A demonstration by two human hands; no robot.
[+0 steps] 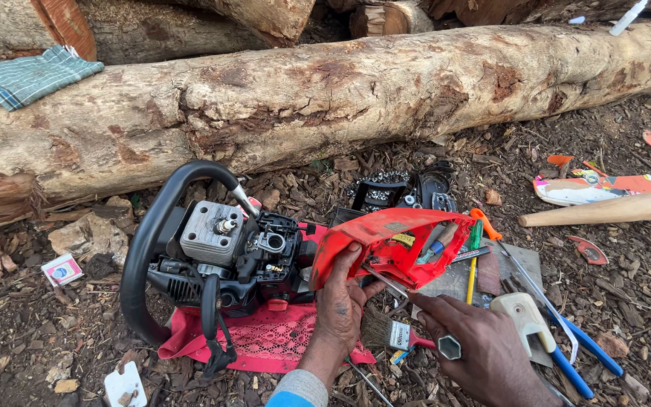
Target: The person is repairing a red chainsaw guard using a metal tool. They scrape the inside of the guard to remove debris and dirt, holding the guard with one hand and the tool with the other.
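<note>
On the ground before a long peeled log (356, 90), seen from the head camera, a chainsaw engine body (227, 260) with a black loop handle (152, 226) lies on a red cloth (265, 339). Just right of the engine, the left hand (340, 298) is closed on the lower edge of a red plastic cover (389, 245), thumb inside, and holds it tilted with the hollow side toward the camera. The right hand (476, 347) is below and right of the cover, its fingers bent around a thin metal tool (386, 283) whose tip reaches into the cover. A small brush (386, 332) lies between both hands. Blue-handled pliers (574, 354), a wooden handle (604, 209) and a saw chain (378, 185) lie near. A checked cloth (28, 75) rests on the log.
</note>
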